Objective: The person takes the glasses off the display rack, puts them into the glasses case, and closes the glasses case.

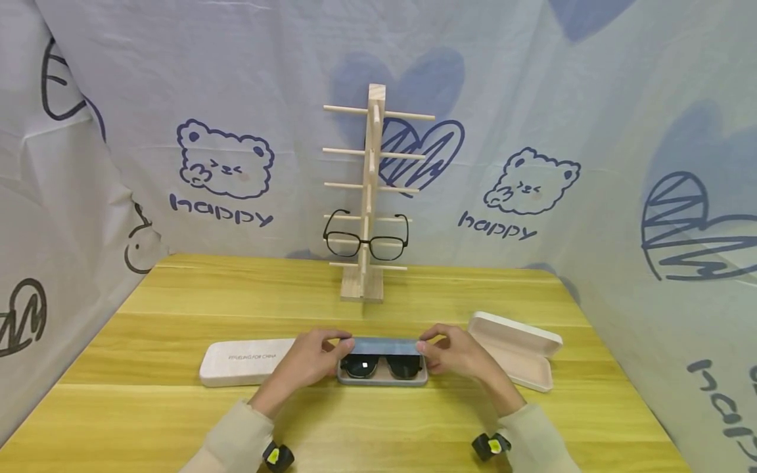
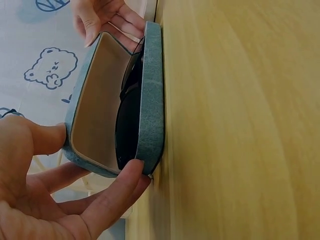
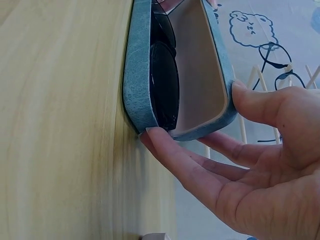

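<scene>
L hand (image 1: 310, 358) and R hand (image 1: 454, 351) each on one end of a blue-green, mottled, leather-look oblong specs case (image 1: 387, 346); thumbs up on lid, fingertips down at base, fingers bent partway w/ a light pinch each side. Case sits on the yellow, streaky wood-grain tabletop (image 1: 355, 433), directly btwn my hands. Near the L hand, partly hidden by it: a long white closed case (image 1: 242, 369), rounded corners, small dark lettering on top. By the R hand: a white hinged case (image 1: 520, 328), lid up, pale interior. Behind, a pale raw-wood post stand (image 1: 372, 151) w/ thin round pegs, bearing black thin-rimmed clear specs (image 1: 365, 241) low down. Backdrop is creased whitish cloth (image 1: 296, 79), printed w/ blue hearts & bear faces. Re the blue-green case: rounded ends, fine crackle-type marks on outer skin, smooth beige lining, lid raised partway. Inside, dark-lensed sunglasses (image 1: 404, 366) lie in the base, lenses glossy & near black, thin bridge; one lens shows a small white reflection.
</scene>
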`<state>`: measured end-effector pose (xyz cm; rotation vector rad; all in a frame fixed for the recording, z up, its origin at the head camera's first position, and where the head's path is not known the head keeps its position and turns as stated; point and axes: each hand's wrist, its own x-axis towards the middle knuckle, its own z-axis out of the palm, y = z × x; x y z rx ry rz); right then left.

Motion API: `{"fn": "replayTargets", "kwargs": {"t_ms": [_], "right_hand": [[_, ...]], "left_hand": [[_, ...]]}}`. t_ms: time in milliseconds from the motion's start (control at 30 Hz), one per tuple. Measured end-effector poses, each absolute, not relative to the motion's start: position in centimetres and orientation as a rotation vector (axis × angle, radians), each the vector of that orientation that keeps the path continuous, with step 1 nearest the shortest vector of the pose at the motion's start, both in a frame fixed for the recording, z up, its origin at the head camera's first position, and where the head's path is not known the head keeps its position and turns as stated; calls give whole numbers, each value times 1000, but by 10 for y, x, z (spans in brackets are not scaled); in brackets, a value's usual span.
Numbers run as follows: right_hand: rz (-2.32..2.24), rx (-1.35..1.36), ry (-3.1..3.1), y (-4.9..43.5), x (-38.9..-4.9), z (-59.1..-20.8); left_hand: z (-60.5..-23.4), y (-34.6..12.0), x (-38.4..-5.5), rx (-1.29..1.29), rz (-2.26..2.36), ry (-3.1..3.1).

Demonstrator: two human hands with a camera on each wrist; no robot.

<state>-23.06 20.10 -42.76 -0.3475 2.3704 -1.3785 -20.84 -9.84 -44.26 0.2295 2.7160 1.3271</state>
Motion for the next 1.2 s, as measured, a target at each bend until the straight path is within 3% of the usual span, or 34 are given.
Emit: {"fn": "replayTargets", "kwargs": {"t_ms": [1200], "right_hand": [[-1375, -398, 2416, 205, -226, -436]], "left_hand": [[-449, -99, -200, 283, 1388, 2718]]}}
